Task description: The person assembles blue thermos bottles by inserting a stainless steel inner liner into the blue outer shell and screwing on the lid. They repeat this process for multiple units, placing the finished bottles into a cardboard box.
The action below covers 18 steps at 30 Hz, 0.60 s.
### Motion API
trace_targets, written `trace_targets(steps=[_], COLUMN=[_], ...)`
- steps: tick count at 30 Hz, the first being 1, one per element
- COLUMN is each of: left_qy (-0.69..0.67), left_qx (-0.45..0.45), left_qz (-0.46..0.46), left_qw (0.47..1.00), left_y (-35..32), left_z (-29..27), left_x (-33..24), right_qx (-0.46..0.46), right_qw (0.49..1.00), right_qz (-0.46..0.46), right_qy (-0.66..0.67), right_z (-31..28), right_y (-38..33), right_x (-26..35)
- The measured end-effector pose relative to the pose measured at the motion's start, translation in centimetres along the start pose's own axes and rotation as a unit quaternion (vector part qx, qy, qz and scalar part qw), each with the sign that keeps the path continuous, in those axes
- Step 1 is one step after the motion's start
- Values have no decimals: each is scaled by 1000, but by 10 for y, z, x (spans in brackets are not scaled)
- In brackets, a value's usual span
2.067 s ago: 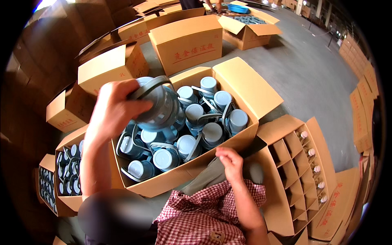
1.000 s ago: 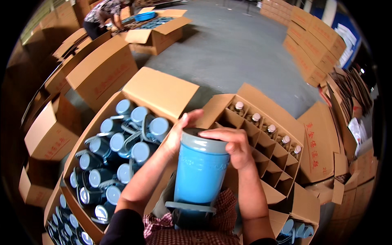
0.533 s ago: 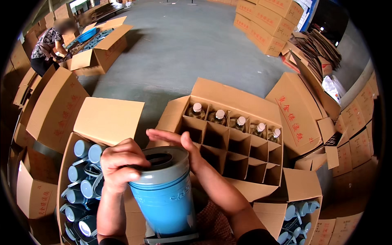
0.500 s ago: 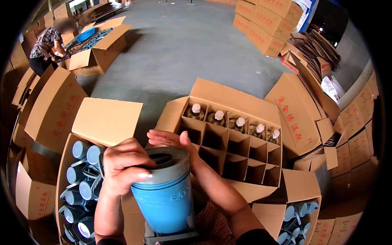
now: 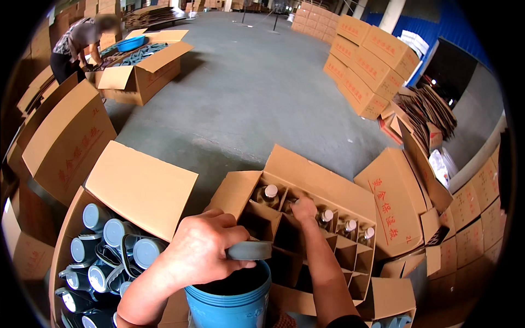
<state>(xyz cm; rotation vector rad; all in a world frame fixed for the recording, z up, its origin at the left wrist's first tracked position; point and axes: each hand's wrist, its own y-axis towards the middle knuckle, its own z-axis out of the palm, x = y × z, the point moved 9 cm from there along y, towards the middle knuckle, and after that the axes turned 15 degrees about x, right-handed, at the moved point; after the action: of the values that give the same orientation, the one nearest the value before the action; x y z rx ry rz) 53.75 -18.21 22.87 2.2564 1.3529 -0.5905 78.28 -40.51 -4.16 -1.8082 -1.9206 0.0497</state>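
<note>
My left hand (image 5: 199, 254) grips a grey lid (image 5: 249, 250) at the rim of a blue flask shell (image 5: 232, 303), which stands upright at the bottom edge. Its mouth is open and dark inside. My right hand (image 5: 303, 209) reaches into the back row of a divided carton (image 5: 322, 180). The fingers curl down over a bottle in one cell, and that bottle is mostly hidden under them. White-capped bottles (image 5: 350, 224) stand in the neighbouring cells.
An open carton (image 5: 139, 186) on my left holds several blue flasks with grey lids (image 5: 104, 232). Stacked and flattened cartons (image 5: 372, 68) line the right side. A person (image 5: 79, 44) bends over another open carton (image 5: 142, 68) at the far left. Grey concrete floor (image 5: 246, 93) lies beyond.
My right hand has left the flask's top and reached into the divided carton. My left hand now holds the grey lid beside the opened mouth.
</note>
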Motion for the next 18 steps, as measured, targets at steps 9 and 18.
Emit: trace_targets(steps=[9,18], left_qy=[-554,-859], left_qx=[-228,-122], left_qz=[-115,-50], left_qw=[792,495], left_y=[-13,47], left_z=[39,208], left_x=[126,136], right_qx=[-68,-223], right_qw=[990,848], right_qz=[-124,-479], right_qy=[-20,-36], right_z=[-9,-190], right_y=[-11,-246], right_x=[-4,151])
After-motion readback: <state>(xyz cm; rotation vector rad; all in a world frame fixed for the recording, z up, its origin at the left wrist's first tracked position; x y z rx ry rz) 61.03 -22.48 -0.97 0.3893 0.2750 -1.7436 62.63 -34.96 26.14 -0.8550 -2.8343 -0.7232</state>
